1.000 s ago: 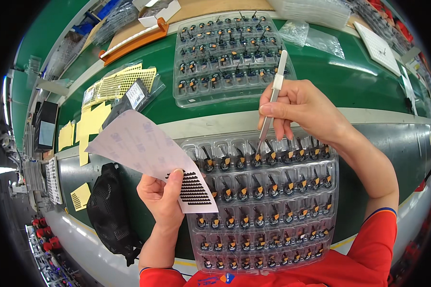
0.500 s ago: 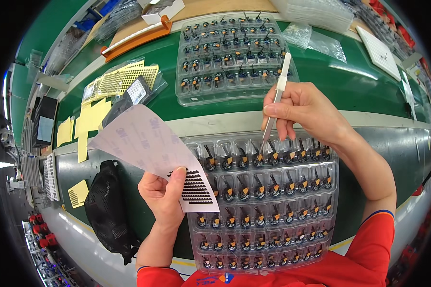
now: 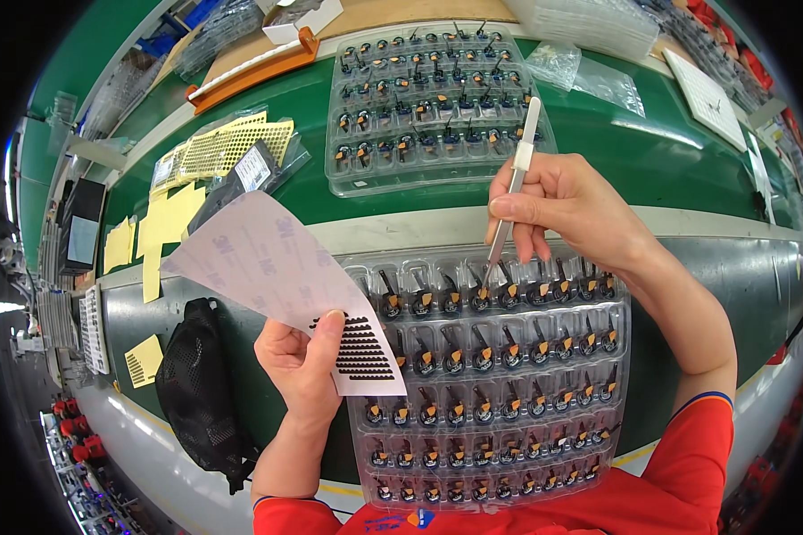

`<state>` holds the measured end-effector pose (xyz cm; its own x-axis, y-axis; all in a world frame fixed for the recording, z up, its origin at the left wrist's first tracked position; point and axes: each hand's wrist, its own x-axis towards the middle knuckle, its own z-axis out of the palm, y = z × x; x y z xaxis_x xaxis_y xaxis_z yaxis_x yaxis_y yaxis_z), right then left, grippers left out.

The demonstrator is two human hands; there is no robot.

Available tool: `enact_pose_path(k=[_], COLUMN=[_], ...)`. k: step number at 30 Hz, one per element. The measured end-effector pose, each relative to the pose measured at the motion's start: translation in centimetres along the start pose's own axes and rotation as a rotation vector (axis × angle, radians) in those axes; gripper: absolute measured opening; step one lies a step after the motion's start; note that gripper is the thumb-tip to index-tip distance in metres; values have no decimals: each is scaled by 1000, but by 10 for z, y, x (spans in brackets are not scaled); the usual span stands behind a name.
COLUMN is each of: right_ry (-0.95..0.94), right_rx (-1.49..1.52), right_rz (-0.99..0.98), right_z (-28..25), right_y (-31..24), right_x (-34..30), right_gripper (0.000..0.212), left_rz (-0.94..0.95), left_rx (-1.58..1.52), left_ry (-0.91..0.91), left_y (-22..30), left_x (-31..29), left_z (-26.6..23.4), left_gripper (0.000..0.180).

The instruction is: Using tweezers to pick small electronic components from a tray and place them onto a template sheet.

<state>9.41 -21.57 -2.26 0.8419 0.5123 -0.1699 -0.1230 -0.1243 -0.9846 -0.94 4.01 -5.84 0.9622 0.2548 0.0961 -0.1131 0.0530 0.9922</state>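
Note:
Pinched between the thumb and fingers of my left hand (image 3: 305, 361) is a pale backing sheet (image 3: 250, 250) bearing rows of small black adhesive strips (image 3: 366, 349). It overlaps the left side of a clear blister tray (image 3: 623, 392), where small black parts with orange patches sit in rows of pockets. My right hand (image 3: 553, 201) is closed around a pair of metal tweezers (image 3: 515, 183) with a white upper end. The tweezer tips point down at a black part (image 3: 480, 299) in the far row; whether they touch it cannot be made out.
A second filled clear tray (image 3: 357, 185) lies beyond on the green surface. To the left are yellow sticker sheets (image 3: 227, 152), a black packet (image 3: 241, 178) and a black mesh pouch (image 3: 196, 392). An orange-edged rack (image 3: 254, 71) and a white board (image 3: 705, 98) stand farther back.
Both hands, the sheet and the tweezers hold nearly the same places. The whole view has shifted very slightly; the tweezer tips stay over the same far-row part.

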Motion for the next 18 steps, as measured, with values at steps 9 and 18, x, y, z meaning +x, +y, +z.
enact_pose_path(k=[9, 18], right_ry=[4, -3], right_rx=[-5, 7], right_rz=[1, -11], right_z=[1, 1], right_y=[-2, -2], right_x=[0, 0], right_gripper=[16, 16], left_rz=[-2, 2], left_rx=[-13, -14], left_ry=[0, 3], left_y=[0, 0], left_x=[0, 0], left_z=[0, 0], left_gripper=[16, 16])
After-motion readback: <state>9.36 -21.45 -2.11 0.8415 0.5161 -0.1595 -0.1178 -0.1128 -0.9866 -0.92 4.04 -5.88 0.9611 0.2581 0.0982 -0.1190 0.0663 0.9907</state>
